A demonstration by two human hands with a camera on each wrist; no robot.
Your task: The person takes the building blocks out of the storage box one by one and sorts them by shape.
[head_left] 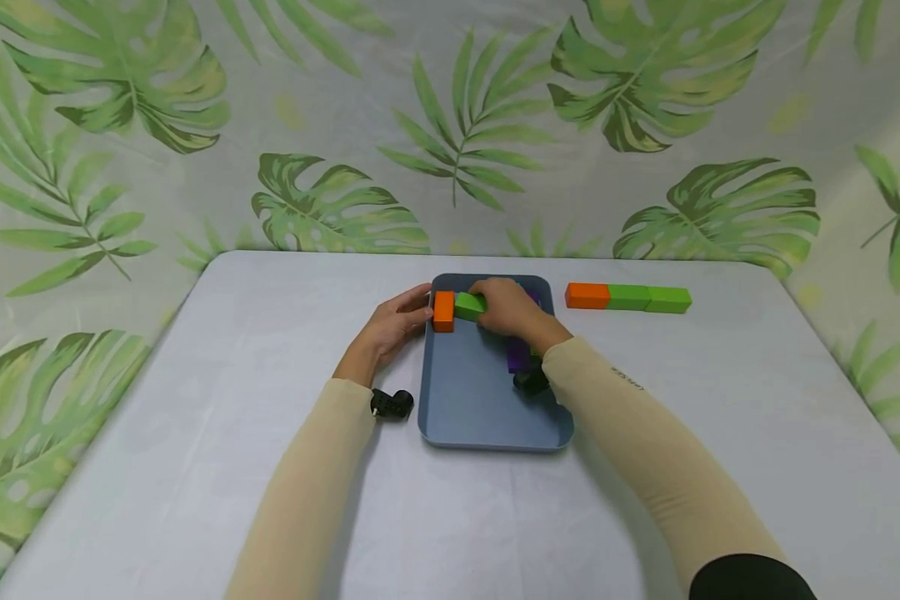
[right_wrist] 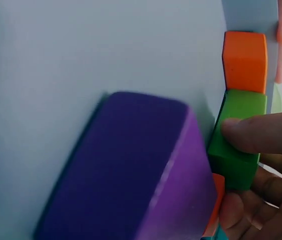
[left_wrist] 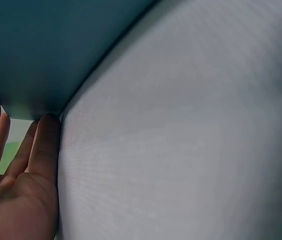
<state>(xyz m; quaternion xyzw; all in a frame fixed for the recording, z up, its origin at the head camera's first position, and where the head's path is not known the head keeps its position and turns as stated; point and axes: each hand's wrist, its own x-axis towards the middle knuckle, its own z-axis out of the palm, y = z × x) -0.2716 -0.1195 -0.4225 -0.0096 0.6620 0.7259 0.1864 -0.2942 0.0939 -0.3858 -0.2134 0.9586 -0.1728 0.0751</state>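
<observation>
Inside the blue-grey tray (head_left: pixel 465 400), my right hand (head_left: pixel 512 307) pinches a green block (head_left: pixel 467 306) between thumb and fingers near the far edge. Its end meets an orange block (right_wrist: pixel 246 62) that stands in the far left corner. My left hand (head_left: pixel 392 327) touches the outside of the tray's left wall, its fingers extended; the left wrist view has the fingertips against that wall. Close under my right wrist lies a purple block (right_wrist: pixel 125 160). Part of another orange block (right_wrist: pixel 215 205) peeks out beside it, mostly hidden by the purple block and my fingers.
To the right of the tray, an orange block (head_left: pixel 587 296) and two green blocks (head_left: pixel 648 298) lie end to end on the white table (head_left: pixel 195 467). A leaf-patterned cloth (head_left: pixel 330 108) hangs behind the table's far edge.
</observation>
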